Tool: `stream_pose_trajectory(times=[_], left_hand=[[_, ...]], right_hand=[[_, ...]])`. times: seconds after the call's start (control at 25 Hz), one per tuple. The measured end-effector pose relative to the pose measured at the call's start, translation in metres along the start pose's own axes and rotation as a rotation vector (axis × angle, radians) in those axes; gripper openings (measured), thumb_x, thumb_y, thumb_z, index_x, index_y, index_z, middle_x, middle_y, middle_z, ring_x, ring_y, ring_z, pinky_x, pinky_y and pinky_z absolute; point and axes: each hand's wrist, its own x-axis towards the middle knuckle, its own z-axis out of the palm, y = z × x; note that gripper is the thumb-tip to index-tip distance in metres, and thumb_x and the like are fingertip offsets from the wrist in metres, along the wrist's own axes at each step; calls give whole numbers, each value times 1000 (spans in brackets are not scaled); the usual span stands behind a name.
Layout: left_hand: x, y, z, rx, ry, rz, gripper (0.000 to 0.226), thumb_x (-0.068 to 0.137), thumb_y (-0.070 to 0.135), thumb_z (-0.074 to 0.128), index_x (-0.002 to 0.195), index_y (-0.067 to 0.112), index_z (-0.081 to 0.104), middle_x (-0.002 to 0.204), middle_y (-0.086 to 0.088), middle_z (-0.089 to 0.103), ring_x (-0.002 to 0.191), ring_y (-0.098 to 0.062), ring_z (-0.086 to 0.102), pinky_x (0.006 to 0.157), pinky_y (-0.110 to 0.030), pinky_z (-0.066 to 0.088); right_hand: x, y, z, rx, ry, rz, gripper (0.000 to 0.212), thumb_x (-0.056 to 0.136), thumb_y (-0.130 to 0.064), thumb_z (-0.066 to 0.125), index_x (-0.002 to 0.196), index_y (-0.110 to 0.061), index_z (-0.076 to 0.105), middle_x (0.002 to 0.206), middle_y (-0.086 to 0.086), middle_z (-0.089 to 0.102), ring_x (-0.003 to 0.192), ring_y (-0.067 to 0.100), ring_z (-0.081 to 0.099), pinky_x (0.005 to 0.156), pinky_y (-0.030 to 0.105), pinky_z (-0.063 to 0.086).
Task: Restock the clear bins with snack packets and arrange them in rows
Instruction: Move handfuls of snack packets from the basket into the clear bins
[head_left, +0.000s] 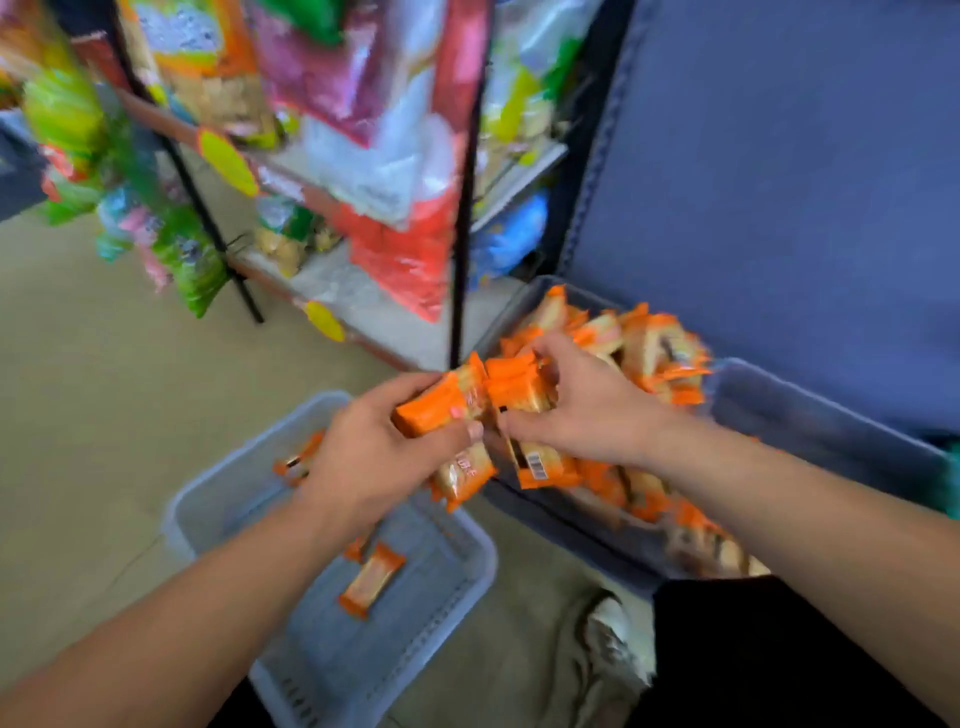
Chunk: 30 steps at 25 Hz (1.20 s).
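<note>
Seeing both hands meet mid-scene, above gap between two bins. Left hand (374, 457) curls fingers and thumb round bunch of orange snack packets (441, 410); right hand (587, 410) grips second bunch (519, 387), touching first. We note near-left clear bin (426, 561) under left forearm, loose packet (371, 579) on its floor. Right bin (571, 535) heaped with packets (654, 353), just beyond right hand. Blurred snack rack (363, 156) far left.

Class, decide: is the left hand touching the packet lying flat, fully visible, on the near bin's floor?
Apart. In the head view the left hand grips other packets; bare bin floor shows between it and the flat packet.
</note>
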Motion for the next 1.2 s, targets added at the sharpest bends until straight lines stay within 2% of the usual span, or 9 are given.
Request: stream_pose_trajectory(times=[0.16, 0.32, 0.44, 0.56, 0.64, 0.72, 0.88, 1.08, 1.2], left_hand=[[23, 88, 99, -86, -102, 159, 50, 65, 51, 93, 108, 33, 75, 87, 18, 75, 76, 5, 66, 75, -16, 53], [40, 126, 223, -7, -243, 186, 35, 68, 54, 92, 92, 46, 68, 89, 31, 71, 85, 13, 65, 79, -12, 52], [43, 118, 301, 156, -332, 130, 46, 64, 68, 79, 92, 32, 73, 84, 17, 74, 87, -6, 71, 79, -30, 56], [47, 107, 340, 313, -407, 60, 62, 73, 64, 81, 120, 24, 71, 116, 4, 75, 115, -21, 68, 92, -31, 52], [54, 100, 349, 324, -427, 12, 84, 79, 56, 83, 149, 21, 53, 143, -2, 64, 134, -21, 58, 108, -29, 46], [58, 94, 349, 267, -447, 16, 86, 83, 47, 84, 155, 20, 46, 149, -3, 58, 137, -22, 56, 114, -36, 46], [54, 90, 323, 234, -447, 27, 58, 89, 27, 81, 142, 20, 58, 120, 2, 67, 113, -19, 67, 101, -36, 54], [34, 76, 254, 116, -363, 61, 23, 75, 29, 76, 95, 36, 67, 86, 2, 76, 88, -19, 73, 91, -44, 59], [30, 55, 201, 116, -305, 68, 32, 72, 37, 68, 103, 31, 70, 83, 3, 77, 79, -19, 73, 85, -47, 60]], right_hand=[[-51, 62, -114, 77, 225, 180, 64, 64, -54, 87, 114, -36, 52, 103, -6, 70, 94, 13, 67, 84, 35, 56], [-88, 153, -164, 144, 363, 480, 63, 74, -35, 88, 121, -25, 48, 105, -2, 68, 91, 14, 66, 73, 30, 54], [-91, 217, -168, -3, 242, 691, 72, 72, -44, 87, 123, -18, 44, 112, 1, 61, 104, 21, 60, 84, 33, 48], [-90, 257, -163, 40, 247, 750, 72, 72, -43, 88, 122, -16, 44, 117, 3, 65, 107, 19, 63, 89, 36, 54], [-87, 269, -156, 74, 228, 730, 64, 76, -39, 86, 125, -22, 47, 120, 2, 66, 106, 15, 62, 84, 32, 56], [-82, 277, -153, 19, 214, 712, 66, 73, -44, 81, 131, -25, 56, 123, 0, 68, 106, 15, 65, 91, 33, 58], [-71, 255, -152, -344, 111, 689, 31, 84, -46, 64, 106, -24, 60, 108, 0, 66, 98, 24, 65, 88, 41, 59], [-63, 157, -112, -524, 153, 445, 33, 94, -50, 55, 111, -25, 69, 112, -1, 69, 107, 27, 68, 72, 34, 46], [-50, 100, -82, -596, 137, 307, 39, 96, -52, 53, 116, -23, 69, 119, 4, 68, 112, 31, 67, 77, 39, 48]])
